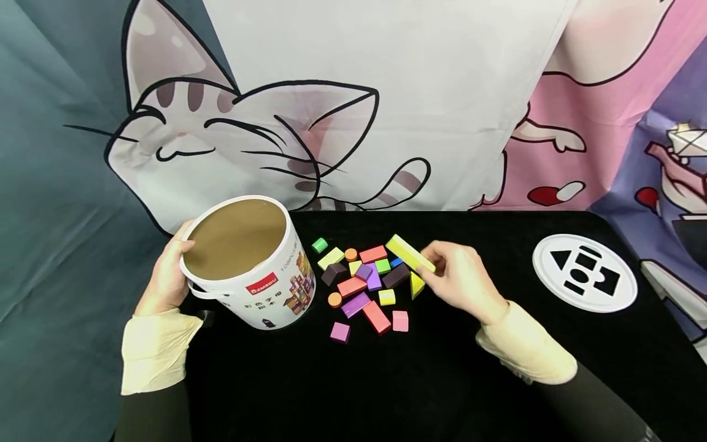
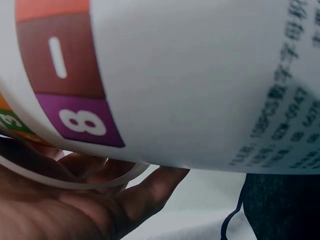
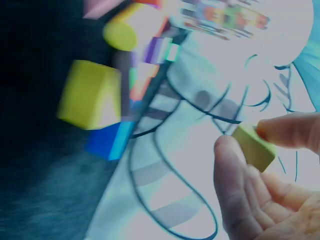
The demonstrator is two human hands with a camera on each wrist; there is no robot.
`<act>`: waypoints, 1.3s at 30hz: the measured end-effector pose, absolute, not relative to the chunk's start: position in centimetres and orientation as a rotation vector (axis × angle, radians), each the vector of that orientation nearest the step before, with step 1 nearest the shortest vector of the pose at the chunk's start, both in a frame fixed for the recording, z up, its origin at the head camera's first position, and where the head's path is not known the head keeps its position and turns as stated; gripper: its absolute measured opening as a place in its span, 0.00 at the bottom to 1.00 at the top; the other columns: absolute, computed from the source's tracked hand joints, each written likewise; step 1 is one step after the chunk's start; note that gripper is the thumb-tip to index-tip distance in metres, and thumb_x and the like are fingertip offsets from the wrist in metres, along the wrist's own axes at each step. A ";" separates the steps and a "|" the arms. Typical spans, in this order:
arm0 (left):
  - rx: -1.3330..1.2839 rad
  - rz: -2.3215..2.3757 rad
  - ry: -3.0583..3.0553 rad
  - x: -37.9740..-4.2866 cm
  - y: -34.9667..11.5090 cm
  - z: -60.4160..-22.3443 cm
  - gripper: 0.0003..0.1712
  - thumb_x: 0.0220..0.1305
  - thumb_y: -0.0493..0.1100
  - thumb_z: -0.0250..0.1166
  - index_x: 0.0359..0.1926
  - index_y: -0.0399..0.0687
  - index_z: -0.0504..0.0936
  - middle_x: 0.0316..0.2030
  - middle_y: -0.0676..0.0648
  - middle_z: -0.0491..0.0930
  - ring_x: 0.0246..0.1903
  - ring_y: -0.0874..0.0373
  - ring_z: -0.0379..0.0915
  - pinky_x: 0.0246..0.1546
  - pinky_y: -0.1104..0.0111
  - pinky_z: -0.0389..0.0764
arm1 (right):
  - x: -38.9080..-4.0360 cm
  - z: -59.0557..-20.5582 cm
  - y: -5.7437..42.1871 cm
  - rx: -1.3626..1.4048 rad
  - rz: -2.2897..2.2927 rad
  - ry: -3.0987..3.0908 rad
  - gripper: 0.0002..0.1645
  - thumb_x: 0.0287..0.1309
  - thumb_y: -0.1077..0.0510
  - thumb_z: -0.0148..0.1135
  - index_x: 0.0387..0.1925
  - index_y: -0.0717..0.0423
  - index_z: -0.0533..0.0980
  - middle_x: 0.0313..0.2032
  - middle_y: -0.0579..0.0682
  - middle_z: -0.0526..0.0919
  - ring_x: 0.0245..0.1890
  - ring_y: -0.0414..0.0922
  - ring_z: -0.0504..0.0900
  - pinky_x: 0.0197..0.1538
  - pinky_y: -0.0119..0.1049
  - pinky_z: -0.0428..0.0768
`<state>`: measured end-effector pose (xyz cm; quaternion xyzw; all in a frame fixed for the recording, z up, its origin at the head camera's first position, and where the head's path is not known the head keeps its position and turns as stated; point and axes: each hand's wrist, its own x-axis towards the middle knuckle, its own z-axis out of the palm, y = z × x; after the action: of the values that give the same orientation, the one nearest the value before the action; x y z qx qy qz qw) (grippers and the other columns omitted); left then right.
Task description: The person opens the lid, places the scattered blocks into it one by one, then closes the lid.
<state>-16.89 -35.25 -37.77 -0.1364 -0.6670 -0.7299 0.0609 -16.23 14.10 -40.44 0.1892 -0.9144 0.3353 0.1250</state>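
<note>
My left hand (image 1: 166, 279) holds the white bucket (image 1: 265, 301) by its left side, thumb over the rim. In the left wrist view, fingers (image 2: 150, 192) lie against the bucket wall (image 2: 175, 90) beside its handle (image 2: 85, 184). Inside, the visible part of the bucket shows only bare brownish wall. Over the right edge of a pile of coloured blocks, my right hand (image 1: 461, 279) pinches a long yellow block (image 1: 405, 250) at one end between thumb and fingers. The right wrist view shows that yellow block (image 3: 255, 150) end-on. A yellow triangular block (image 1: 417, 284) lies just below it.
Loose blocks in several colours lie on the black table (image 1: 342, 393) right of the bucket, including a red block (image 1: 377, 317) and a pink cube (image 1: 400, 321). A white lid with cut-out shapes (image 1: 591, 299) lies at the far right. A cat-print cloth (image 1: 469, 92) hangs behind.
</note>
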 end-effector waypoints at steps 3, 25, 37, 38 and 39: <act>-0.427 -2.210 -2.006 -16.7 -35.6 -37.8 0.28 0.69 0.32 0.33 0.64 0.38 0.69 0.55 0.49 0.75 0.52 0.56 0.68 0.53 0.67 0.66 | -17.7 -38.4 12.2 0.615 1.065 -2.585 0.05 0.53 0.50 0.68 0.33 0.42 0.81 0.26 0.34 0.79 0.22 0.33 0.76 0.29 0.33 0.75; -0.442 -2.182 -2.042 -16.5 -35.5 -38.0 0.31 0.69 0.32 0.31 0.66 0.45 0.70 0.58 0.53 0.74 0.55 0.56 0.66 0.56 0.66 0.63 | -18.8 -30.0 -7.4 1.114 1.253 -2.431 0.03 0.56 0.52 0.64 0.32 0.46 0.80 0.26 0.35 0.79 0.23 0.29 0.74 0.31 0.24 0.72; -0.438 -2.166 -2.054 -16.7 -35.4 -37.8 0.30 0.68 0.30 0.32 0.66 0.36 0.67 0.52 0.55 0.77 0.50 0.62 0.71 0.52 0.68 0.67 | -18.7 -30.6 -10.2 1.176 0.947 -2.455 0.04 0.57 0.51 0.62 0.33 0.45 0.79 0.29 0.35 0.75 0.30 0.31 0.71 0.37 0.25 0.69; -0.442 -2.165 -2.054 -16.7 -35.4 -37.8 0.30 0.68 0.30 0.32 0.66 0.36 0.67 0.52 0.55 0.77 0.50 0.62 0.70 0.52 0.68 0.67 | -18.7 -30.6 -10.2 1.172 0.938 -2.455 0.04 0.57 0.51 0.62 0.33 0.45 0.79 0.28 0.35 0.75 0.30 0.31 0.71 0.37 0.25 0.68; -0.442 -2.165 -2.054 -16.7 -35.4 -37.7 0.30 0.68 0.31 0.32 0.66 0.36 0.68 0.52 0.55 0.77 0.50 0.63 0.70 0.52 0.68 0.67 | -18.7 -30.6 -10.3 1.170 0.928 -2.454 0.04 0.57 0.51 0.62 0.33 0.45 0.79 0.28 0.35 0.74 0.30 0.31 0.71 0.38 0.25 0.68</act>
<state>-16.74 -35.37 -37.72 -0.1464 -0.6795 -0.7163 0.0621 -18.65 -10.30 -30.55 0.4035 -0.8466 0.3202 0.1341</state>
